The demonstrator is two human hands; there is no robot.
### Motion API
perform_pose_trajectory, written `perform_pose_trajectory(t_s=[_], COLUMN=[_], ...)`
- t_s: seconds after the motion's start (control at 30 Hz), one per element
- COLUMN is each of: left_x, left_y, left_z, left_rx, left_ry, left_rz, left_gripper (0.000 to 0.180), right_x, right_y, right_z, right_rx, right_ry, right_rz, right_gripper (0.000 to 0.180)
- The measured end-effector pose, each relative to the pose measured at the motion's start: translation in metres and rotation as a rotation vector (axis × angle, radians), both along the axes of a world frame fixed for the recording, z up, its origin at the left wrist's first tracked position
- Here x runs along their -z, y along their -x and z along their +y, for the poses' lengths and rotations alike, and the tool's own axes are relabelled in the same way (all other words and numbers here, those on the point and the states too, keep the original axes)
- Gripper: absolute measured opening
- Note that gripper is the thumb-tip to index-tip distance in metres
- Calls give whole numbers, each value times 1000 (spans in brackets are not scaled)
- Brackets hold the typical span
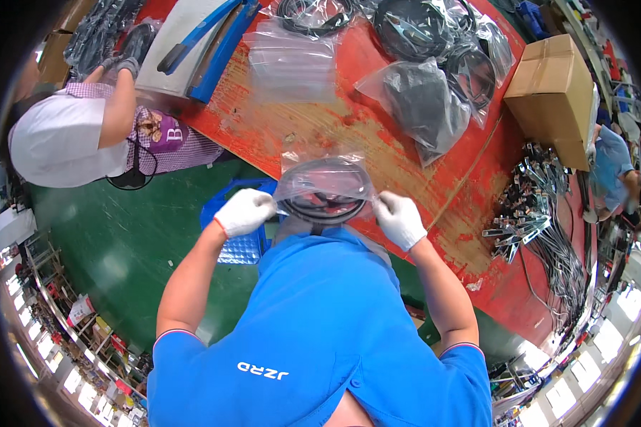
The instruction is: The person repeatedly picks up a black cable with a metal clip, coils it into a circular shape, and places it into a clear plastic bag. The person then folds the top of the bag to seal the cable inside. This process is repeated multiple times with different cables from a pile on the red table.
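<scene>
A coiled black cable (325, 212) lies inside a clear plastic bag (323, 165) at the near edge of the red table, close to my body. My left hand (246, 212), in a white glove, pinches the bag's left edge. Gloved in white too, my right hand (400, 220) has its fingers closed on the bag's right edge. Between both hands the plastic is stretched over the coil. Small red parts show within the coil, too blurred to name.
On the worn red table (384, 160) lie flat clear bags (292, 67), several bagged cables (424, 99), a blue-handled device (214, 50), a cardboard box (548, 96) and metal clamps with cables (527, 213). A co-worker (71, 139) stands left. A blue stool-like object (238, 252) is below.
</scene>
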State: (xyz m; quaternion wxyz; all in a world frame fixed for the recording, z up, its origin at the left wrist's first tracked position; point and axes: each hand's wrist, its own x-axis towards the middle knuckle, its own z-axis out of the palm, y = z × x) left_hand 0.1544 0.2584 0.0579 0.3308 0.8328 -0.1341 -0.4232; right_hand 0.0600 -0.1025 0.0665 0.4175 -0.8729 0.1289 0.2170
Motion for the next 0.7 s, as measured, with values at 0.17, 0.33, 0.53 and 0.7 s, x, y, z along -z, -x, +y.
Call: perform_pose_trajectory(t_s=[0.17,0.33,0.53,0.7], left_x=[-70,-97,-50,65], left_y=[-46,-91,-124,-77], left_z=[-20,-24,-27,22], left_rx=[-296,-506,-594,-685], left_ry=[122,240,211,-1], left_rz=[167,45,-357,-345], left_gripper=[22,28,28,25], right_x=[-36,-81,-53,19], right_y=[-49,-111,-150,-79], right_z=[-8,-15,-4,40], right_rx=[259,287,180,-259], right_ry=[-257,-377,-64,212], right_rz=[-8,60,-356,-212], right_gripper=[32,31,30,32])
